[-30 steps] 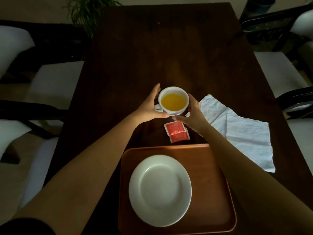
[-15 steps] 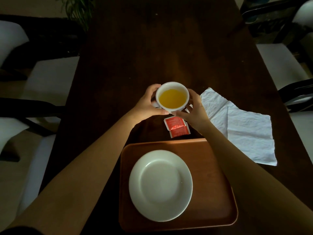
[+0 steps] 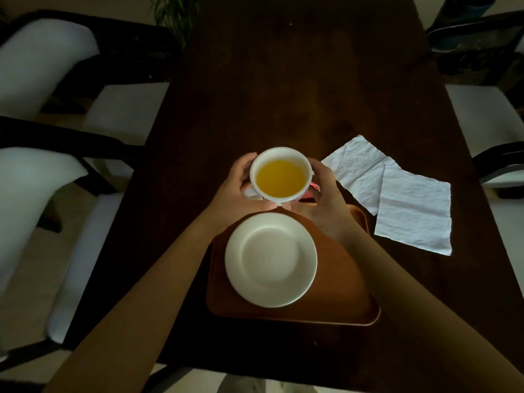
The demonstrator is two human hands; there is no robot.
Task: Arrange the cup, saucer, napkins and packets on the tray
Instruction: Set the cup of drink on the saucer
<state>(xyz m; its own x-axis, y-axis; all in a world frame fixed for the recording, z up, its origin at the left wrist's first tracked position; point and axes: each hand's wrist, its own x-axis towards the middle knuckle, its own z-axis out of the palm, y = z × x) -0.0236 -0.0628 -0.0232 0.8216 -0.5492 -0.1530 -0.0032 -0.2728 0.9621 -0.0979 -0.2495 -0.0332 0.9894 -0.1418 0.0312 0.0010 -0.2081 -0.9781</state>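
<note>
A white cup [image 3: 280, 154] holding yellow liquid is lifted off the table, just beyond the far edge of the brown tray [image 3: 346, 293]. My left hand [image 3: 238, 194] grips its left side and my right hand [image 3: 323, 199] its right side. An empty white saucer [image 3: 270, 259] rests on the tray's left half. The red packets [image 3: 313, 185] are mostly hidden behind the cup and my right hand. Two white napkins [image 3: 397, 194] lie flat on the table to the right of the tray.
The dark wooden table [image 3: 297, 89] stretches away ahead. White-cushioned chairs [image 3: 34, 177] stand on the left and on the right [image 3: 487, 117]. A potted plant [image 3: 175, 15] sits at the far left corner.
Both hands have lifted the cup and carried it toward me, from beyond the red packets to above them at the tray's far edge.
</note>
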